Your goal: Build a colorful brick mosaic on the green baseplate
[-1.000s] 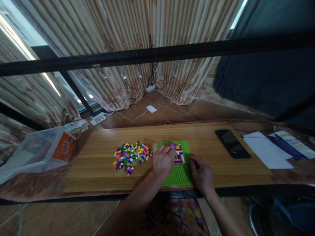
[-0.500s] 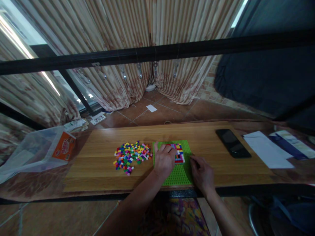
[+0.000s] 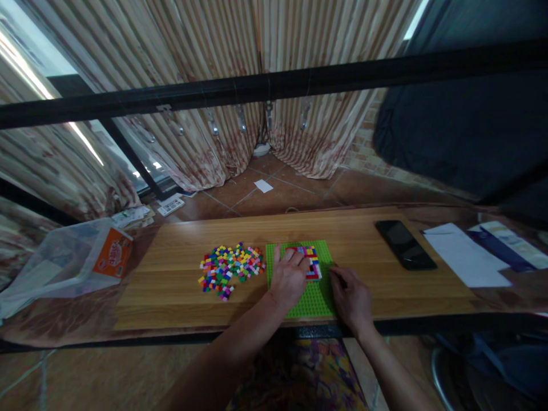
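Note:
A green studded baseplate lies on the wooden board. On its upper part sits a patch of small multicoloured building bricks, with a white and red border at the right. My left hand rests over this patch and hides its left part. Its fingers are bent down onto the bricks, and whatever is between the fingertips is hidden. At the plate's right edge, my right hand is curled, with thumb and forefinger closed on that edge. A loose heap of tiny coloured bricks spreads left of the plate.
On the wooden board, a black phone lies to the right. Beyond it are white papers and a blue and white packet. A clear plastic box with an orange label stands left of the board. A dark rail crosses ahead.
My left hand has shifted very slightly over the brick patch, its fingers drawn a little closer together. My right hand stays at the plate's edge. The whole view has tilted slightly.

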Demonstrator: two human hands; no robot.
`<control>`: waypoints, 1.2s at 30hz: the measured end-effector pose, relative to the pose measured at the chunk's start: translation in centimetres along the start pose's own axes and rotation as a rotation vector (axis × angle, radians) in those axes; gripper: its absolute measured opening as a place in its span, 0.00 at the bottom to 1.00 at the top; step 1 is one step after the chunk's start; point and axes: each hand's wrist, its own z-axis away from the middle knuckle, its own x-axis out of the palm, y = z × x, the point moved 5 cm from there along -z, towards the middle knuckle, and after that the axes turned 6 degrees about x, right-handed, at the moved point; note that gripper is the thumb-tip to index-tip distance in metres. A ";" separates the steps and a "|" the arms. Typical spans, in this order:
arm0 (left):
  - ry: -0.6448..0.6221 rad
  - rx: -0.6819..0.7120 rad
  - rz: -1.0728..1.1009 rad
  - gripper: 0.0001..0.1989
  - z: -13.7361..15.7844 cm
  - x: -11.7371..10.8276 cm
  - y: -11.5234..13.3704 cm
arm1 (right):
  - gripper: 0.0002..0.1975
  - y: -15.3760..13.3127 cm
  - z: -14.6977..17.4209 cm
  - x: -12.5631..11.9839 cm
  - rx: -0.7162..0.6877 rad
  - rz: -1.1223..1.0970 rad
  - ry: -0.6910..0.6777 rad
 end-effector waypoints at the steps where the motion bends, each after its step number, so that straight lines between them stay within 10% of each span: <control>1: -0.015 0.011 -0.005 0.07 -0.1 0.0 0.1 | 0.14 0.0 0.0 0.0 -0.003 0.006 0.000; 12: 0.060 -0.146 0.106 0.16 2.3 -1.9 -0.7 | 0.15 0.3 -0.1 0.1 0.007 0.005 0.010; 27: 0.148 -0.571 -0.081 0.08 15.7 -7.3 -9.1 | 0.19 0.6 0.2 -0.1 -0.012 0.044 0.036; 36: 0.063 -0.585 -0.162 0.06 14.8 -6.8 -8.6 | 0.19 0.3 0.2 -0.2 -0.010 0.091 0.050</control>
